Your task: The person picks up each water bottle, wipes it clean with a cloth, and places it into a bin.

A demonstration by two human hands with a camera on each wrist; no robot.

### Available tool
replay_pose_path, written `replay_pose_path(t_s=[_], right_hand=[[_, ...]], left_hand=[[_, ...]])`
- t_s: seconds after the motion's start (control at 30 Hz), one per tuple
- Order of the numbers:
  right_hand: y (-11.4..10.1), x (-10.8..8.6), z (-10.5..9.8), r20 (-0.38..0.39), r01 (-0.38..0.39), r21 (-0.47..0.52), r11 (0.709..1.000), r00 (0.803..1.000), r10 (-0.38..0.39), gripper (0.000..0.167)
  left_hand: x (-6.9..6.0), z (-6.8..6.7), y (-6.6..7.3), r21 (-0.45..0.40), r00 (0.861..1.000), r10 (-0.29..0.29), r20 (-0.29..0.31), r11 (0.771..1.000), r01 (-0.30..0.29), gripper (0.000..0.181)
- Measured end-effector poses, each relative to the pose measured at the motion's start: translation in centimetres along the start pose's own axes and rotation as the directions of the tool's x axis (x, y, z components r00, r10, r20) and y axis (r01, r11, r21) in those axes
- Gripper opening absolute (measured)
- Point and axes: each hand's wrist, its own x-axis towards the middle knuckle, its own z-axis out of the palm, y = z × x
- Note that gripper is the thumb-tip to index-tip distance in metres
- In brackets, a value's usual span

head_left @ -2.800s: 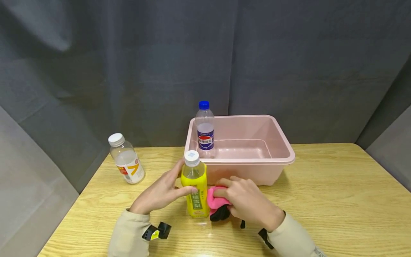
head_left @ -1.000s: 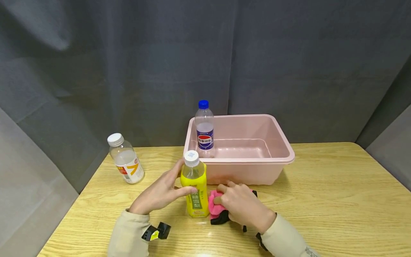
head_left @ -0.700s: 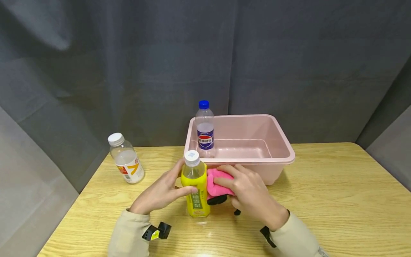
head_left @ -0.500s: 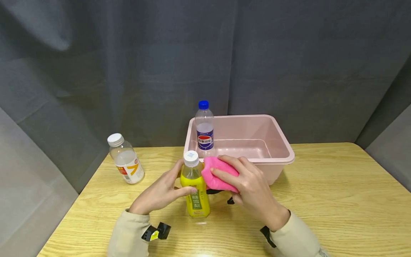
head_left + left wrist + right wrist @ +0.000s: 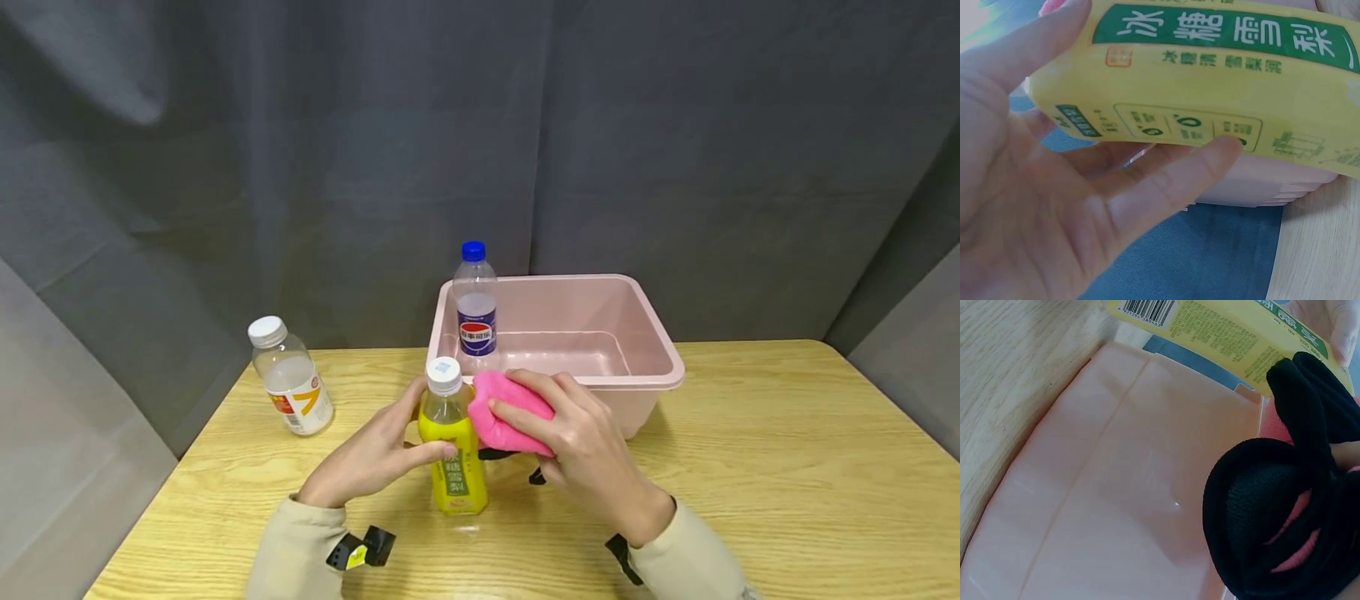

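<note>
At far left, a white-capped bottle [image 5: 294, 387] with a white, red and orange label stands on the wooden table [image 5: 765, 467], well apart from your hands. Your beige left sleeve [image 5: 296, 546] carries a black strap piece [image 5: 362, 550]. Your left hand [image 5: 371, 462] grasps the yellow bottle [image 5: 461, 471], thumb on its front label and fingers round the other side; that bottle stands on the table, cap on, in front of the tub's left end. Behind it, a blue-capped cola bottle [image 5: 476, 325] stands inside the pink tub [image 5: 581, 293], at the left end. Just right of the yellow bottle, your right hand [image 5: 581, 429] grips a bunched pink cloth [image 5: 510, 412] against its upper side; the right wrist view shows black fabric folds [image 5: 1260, 519] at that cloth. A dark curtain [image 5: 675, 167] hangs behind.
</note>
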Motion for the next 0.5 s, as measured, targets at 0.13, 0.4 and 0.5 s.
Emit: replay_pose_path(t_s=[0.13, 0.4, 0.5], right_hand=[[0.11, 0.07, 0.03, 0.009, 0.012, -0.008, 1.000, 1.000, -0.012, 0.070], [0.22, -0.16, 0.27, 0.187, 0.051, -0.079, 0.996, 0.982, -0.035, 0.057], [0.31, -0.46, 0.76, 0.308, 0.094, -0.115, 0.989, 0.950, -0.054, 0.053]], left_hand=[[0.06, -0.03, 0.02, -0.003, 1.000, -0.003, 0.000, 1.000, 0.003, 0.086], [0.04, -0.04, -0.01, -0.004, 1.000, -0.011, -0.004, 1.000, 0.011, 0.086], [0.04, -0.04, 0.01, 0.002, 1.000, -0.007, -0.008, 1.000, 0.007, 0.084]])
